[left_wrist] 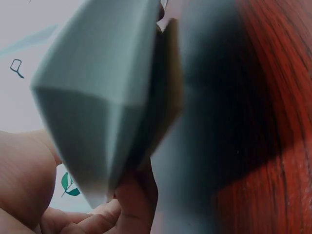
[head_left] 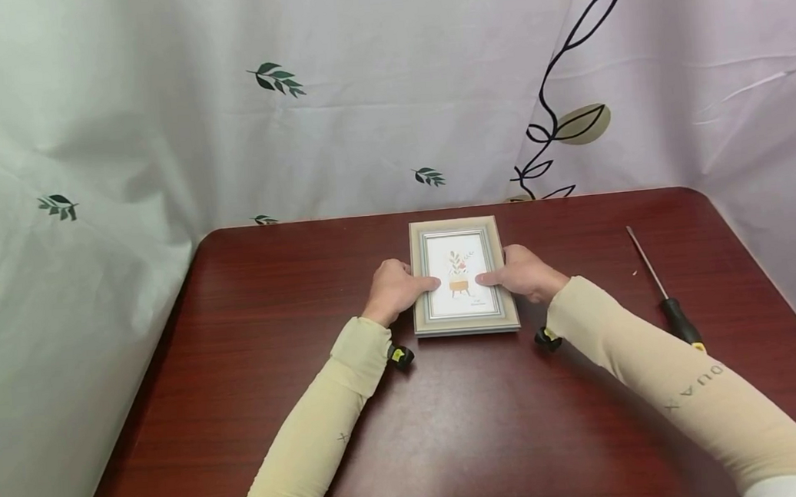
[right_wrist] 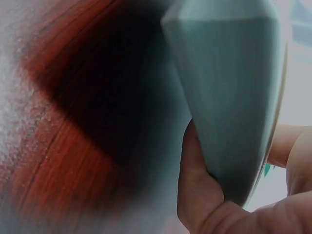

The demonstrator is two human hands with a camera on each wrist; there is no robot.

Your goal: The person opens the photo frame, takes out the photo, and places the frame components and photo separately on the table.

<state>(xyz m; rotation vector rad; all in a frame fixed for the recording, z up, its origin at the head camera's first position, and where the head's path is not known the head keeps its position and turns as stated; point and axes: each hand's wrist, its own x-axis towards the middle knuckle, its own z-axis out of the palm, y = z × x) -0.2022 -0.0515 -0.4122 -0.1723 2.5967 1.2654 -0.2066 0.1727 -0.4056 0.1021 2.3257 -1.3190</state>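
Note:
A picture frame [head_left: 421, 308] with a pale beige border and a printed plant in a pot is held face up over the far middle of the table. My left hand [head_left: 395, 286] grips its left side, thumb on the front and fingers beneath. On the opposite side my right hand [head_left: 526, 272] grips it the same way. Both wrist views show the frame's edge [left_wrist: 87, 63] above the tabletop, with a dark shadow under it. In the right wrist view, fingers [right_wrist: 197, 195] curl under the frame's edge [right_wrist: 229, 97].
A screwdriver [head_left: 680, 321] with a black handle lies on the right of the dark red wooden table [head_left: 239, 352], partly behind the right forearm. A white curtain [head_left: 361, 112] with leaf prints hangs behind the far edge.

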